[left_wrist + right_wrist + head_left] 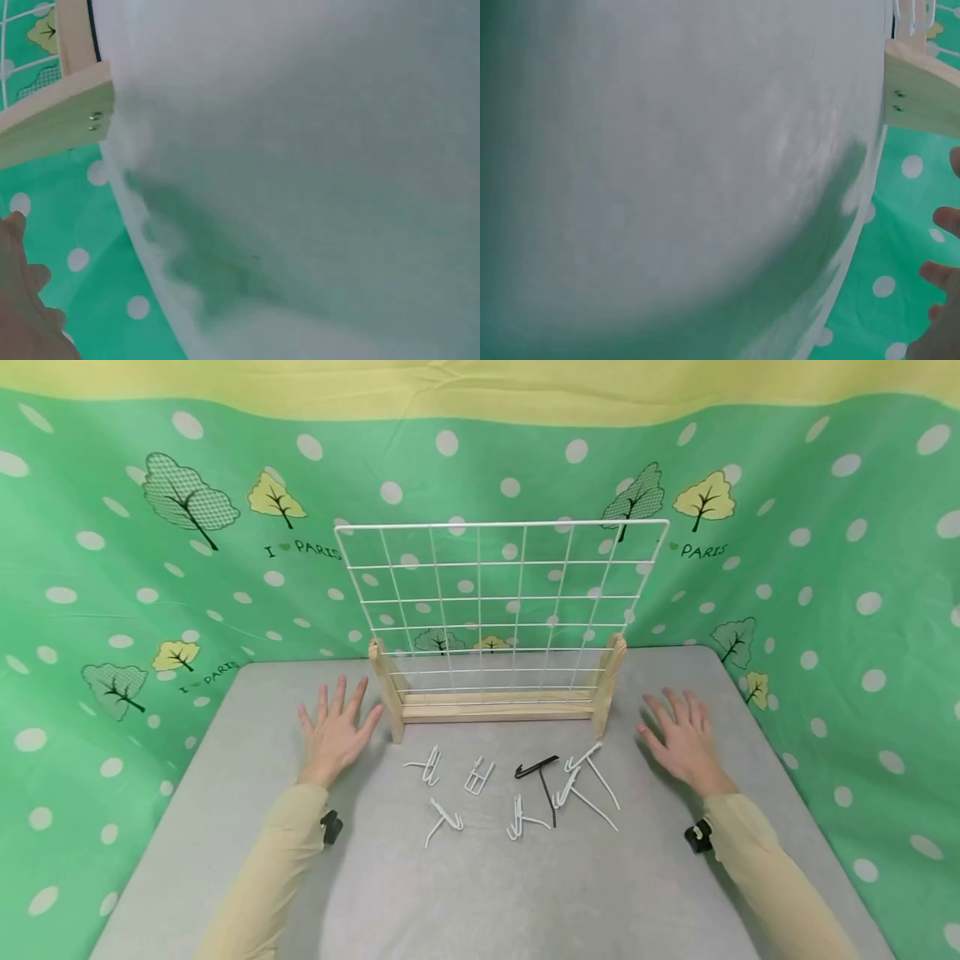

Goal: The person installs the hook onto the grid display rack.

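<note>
A white wire grid panel (497, 597) stands upright in a wooden base (495, 708) at the back of the grey table. My left hand (335, 739), fingers spread, is at the left of the base and holds nothing. On the other side my right hand (684, 742) has its fingers extended and is likewise without anything. Between the hands lie several white wire hooks, among them one at the left (431, 766), a short double hook (478, 776) and a hook at the front (519, 817). One black hook (537, 767) lies among them, close to two long white hooks.
Green dotted cloth (510, 485) with printed trees hangs behind and at both sides of the grey table (480, 893). Each wrist carries a small black device (331, 827). In the left wrist view, a wooden base leg (60, 116) shows at upper left.
</note>
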Demonstrator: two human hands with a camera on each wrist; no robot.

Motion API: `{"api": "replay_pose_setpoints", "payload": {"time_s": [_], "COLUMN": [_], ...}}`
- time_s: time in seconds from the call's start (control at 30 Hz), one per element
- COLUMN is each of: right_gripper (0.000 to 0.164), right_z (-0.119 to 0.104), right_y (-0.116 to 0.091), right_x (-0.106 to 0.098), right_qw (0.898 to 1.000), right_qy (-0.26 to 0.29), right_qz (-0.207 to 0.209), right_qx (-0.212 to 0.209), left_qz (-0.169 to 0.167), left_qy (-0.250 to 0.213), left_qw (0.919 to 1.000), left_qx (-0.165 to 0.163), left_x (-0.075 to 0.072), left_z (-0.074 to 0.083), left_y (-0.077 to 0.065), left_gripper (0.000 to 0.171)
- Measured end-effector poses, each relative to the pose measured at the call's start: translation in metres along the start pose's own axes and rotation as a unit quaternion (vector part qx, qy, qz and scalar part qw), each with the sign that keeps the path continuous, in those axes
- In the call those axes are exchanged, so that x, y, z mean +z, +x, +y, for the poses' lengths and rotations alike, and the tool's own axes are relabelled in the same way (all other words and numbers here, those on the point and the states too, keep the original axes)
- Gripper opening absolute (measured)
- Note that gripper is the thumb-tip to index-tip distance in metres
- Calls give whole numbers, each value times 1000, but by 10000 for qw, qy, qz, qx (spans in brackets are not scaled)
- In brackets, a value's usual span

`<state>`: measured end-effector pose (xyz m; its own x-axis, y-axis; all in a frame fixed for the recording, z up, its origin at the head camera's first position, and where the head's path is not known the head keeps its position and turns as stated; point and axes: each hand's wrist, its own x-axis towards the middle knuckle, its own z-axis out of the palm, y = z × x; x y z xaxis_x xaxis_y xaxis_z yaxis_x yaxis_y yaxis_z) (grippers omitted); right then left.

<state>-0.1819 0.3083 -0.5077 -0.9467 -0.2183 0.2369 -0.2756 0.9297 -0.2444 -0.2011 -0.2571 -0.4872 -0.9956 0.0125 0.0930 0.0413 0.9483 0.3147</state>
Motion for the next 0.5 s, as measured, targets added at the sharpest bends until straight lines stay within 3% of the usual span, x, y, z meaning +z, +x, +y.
{"api": "replay_pose_setpoints", "payload": {"time_s": [0.2, 0.5], "right_gripper": [41, 30], "right_z": [-9, -21], "right_y": [-4, -10], "right_x": [2, 5], "right_qw": [9971, 9934], "right_qy": [273, 476], "right_qz": [466, 462], "right_qx": [-539, -932], "left_qz": [99, 142], "left_qy": [-211, -331], "left_qw": [9997, 9992], "left_qx": [91, 181], "left_x": [-6, -16], "left_z": [7, 14], "left_y": [5, 13], "left_gripper": [73, 72]}}
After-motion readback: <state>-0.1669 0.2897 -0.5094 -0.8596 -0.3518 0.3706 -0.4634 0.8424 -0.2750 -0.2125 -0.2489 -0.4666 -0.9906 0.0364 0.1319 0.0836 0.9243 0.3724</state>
